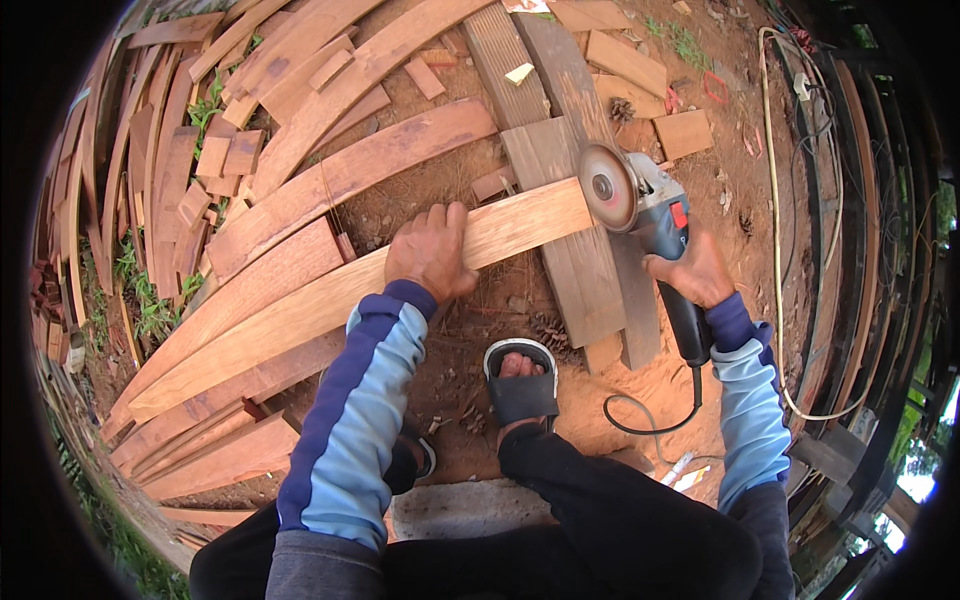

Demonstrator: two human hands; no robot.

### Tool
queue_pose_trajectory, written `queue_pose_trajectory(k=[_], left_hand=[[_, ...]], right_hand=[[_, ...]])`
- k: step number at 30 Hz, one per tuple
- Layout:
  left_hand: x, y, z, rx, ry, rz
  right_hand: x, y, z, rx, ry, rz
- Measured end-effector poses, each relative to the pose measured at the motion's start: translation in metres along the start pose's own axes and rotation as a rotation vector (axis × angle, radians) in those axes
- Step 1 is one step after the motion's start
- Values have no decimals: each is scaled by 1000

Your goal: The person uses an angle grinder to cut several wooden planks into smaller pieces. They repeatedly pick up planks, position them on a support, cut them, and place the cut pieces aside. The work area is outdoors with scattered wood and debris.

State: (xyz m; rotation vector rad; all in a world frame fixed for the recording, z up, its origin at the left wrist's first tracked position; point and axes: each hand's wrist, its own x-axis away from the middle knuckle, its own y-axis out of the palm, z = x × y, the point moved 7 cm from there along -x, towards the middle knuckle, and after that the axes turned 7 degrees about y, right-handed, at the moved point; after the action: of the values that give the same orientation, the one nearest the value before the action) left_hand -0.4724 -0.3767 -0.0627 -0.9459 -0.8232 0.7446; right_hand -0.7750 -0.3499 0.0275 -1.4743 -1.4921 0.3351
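My left hand is closed over a long pale wooden plank, gripping it near its right part. The plank runs from the lower left up to the right, and its right end lies across weathered grey boards. My right hand is wrapped round the body of an angle grinder, blue-grey with a red switch. Its round disc stands right beside the plank's end; whether they touch I cannot tell. A black cord leaves the grinder's lower end.
Many reddish planks and offcuts lie piled at the left and far side. A pale cable loops along the right, near stacked dark timber. My sandalled foot is on the soil below the boards. A concrete block sits between my legs.
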Motion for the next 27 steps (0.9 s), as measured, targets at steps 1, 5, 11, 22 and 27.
queue_pose_trajectory(k=[1,5,11,22,27], left_hand=[[0,0,0,-3,-1,2],[1,-1,0,3,-15,-10],[0,0,0,26,-10,-11],[-3,-4,3,54,-41,-84],[-2,1,2,-4,-37,-33]], right_hand=[[2,0,2,6,-11,2],[12,-1,10,81,50,-19],[29,-1,17,71,32,-1],[31,-2,21,102,95,17],[32,-2,18,71,81,37]])
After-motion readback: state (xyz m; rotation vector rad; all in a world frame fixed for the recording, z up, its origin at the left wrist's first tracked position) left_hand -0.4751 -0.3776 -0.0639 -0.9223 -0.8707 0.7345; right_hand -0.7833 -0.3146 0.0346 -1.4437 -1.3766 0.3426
